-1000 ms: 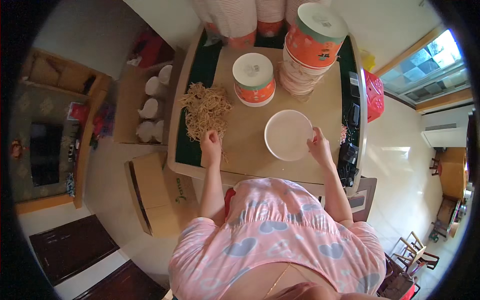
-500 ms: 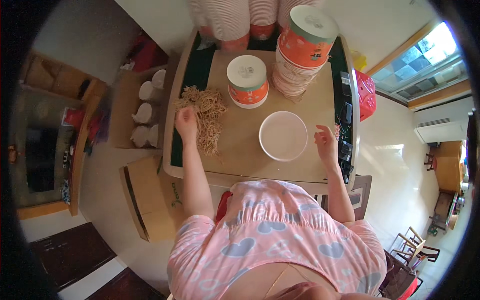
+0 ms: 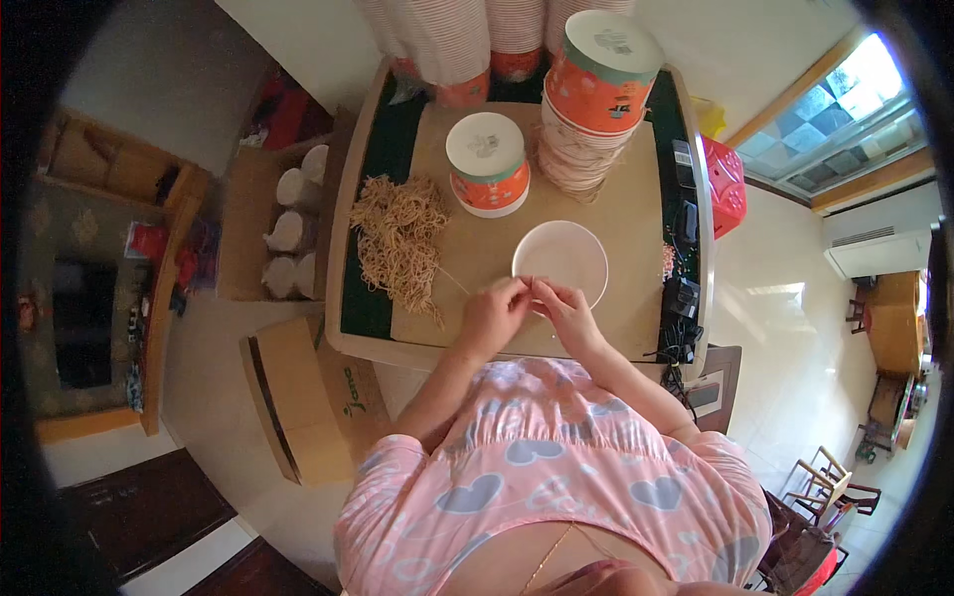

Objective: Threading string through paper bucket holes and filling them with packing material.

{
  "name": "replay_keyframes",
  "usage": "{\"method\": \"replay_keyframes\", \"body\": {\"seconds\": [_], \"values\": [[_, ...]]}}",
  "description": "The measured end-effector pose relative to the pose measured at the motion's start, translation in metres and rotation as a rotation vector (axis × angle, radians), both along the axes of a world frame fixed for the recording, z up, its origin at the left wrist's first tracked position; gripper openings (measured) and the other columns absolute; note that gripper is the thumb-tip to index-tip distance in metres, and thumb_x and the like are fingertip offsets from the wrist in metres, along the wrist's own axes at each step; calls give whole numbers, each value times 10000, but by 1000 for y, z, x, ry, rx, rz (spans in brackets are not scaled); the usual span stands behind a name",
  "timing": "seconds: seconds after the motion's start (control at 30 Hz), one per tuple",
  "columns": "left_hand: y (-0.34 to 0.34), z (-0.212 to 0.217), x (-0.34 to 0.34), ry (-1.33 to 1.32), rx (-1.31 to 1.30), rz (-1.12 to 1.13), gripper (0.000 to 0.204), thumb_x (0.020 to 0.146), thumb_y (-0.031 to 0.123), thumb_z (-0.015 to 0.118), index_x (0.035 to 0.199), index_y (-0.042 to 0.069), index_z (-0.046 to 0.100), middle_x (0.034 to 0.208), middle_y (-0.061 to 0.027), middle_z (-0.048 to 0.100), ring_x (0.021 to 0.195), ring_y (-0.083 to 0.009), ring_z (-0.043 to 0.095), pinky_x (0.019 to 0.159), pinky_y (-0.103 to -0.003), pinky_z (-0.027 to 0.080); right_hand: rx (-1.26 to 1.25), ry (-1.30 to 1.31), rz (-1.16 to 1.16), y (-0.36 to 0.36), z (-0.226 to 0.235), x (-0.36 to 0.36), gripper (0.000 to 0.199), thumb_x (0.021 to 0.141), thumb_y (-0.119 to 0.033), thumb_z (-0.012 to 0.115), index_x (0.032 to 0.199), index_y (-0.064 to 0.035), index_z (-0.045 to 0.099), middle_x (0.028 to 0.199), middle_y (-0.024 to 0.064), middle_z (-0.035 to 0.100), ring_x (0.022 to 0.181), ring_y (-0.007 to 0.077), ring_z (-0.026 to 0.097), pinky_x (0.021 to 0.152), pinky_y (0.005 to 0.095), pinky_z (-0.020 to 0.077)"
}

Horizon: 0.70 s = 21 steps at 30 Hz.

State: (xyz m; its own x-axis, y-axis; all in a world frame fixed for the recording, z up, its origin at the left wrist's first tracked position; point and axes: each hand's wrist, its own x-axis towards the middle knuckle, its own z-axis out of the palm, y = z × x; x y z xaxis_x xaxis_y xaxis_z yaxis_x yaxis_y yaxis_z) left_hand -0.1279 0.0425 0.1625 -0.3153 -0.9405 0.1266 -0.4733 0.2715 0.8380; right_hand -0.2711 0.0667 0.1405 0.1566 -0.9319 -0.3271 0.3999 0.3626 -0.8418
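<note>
Currently my left hand (image 3: 500,310) pinches a thin strand (image 3: 454,280), fingers closed; my right hand (image 3: 566,312) meets it fingertip to fingertip, hold unclear. White bowl (image 3: 561,260) sits just beyond on the counter (image 3: 383,349), twine pile (image 3: 399,243) left.

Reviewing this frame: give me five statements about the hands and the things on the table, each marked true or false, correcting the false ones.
1. The left hand and right hand meet at the near side of the open white bowl. True.
2. A pile of tan strands lies left of that bowl. True.
3. The orange bowl nearest the pile stands opening up. False: it is upside down, base up.
4. Black devices lie along the right side of the table. True.
5. The open white bowl is heaped with strands. False: its visible inside is bare white.
</note>
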Motion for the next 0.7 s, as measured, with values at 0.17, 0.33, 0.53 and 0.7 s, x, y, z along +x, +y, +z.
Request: {"method": "replay_keyframes", "body": {"seconds": [0.17,0.33,0.53,0.7], "values": [[23,-26,-8,84,35,55,90,784,94,626,859,46,640,765,-131,609,645,-305,607,550,-365,468,41,49,17,4,-10,-13,275,941,-222,473,988,18,600,940,65,619,900,120,569,829,249,448],[42,-37,2,-9,120,-59,89,780,75,637,837,10,655,754,-130,619,686,-255,615,594,-330,467,120,-313,-157,3,-2,-49,211,959,-209,419,931,-32,528,733,19,542,702,103,552,715,264,492],[41,-61,-1,12,60,-174,112,778,71,639,884,41,660,810,-103,628,754,-249,615,659,-323,488,135,238,245,9,30,-86,238,947,-243,455,863,-55,576,625,-71,396,553,29,357,500,173,289],[5,-52,-19,-100,-249,-180,177,787,71,624,963,56,642,900,-97,636,824,-250,610,726,-320,497,-29,570,290,11,45,-104,204,916,-173,472,857,-59,630,612,-58,426,541,35,357,474,198,285]]}}
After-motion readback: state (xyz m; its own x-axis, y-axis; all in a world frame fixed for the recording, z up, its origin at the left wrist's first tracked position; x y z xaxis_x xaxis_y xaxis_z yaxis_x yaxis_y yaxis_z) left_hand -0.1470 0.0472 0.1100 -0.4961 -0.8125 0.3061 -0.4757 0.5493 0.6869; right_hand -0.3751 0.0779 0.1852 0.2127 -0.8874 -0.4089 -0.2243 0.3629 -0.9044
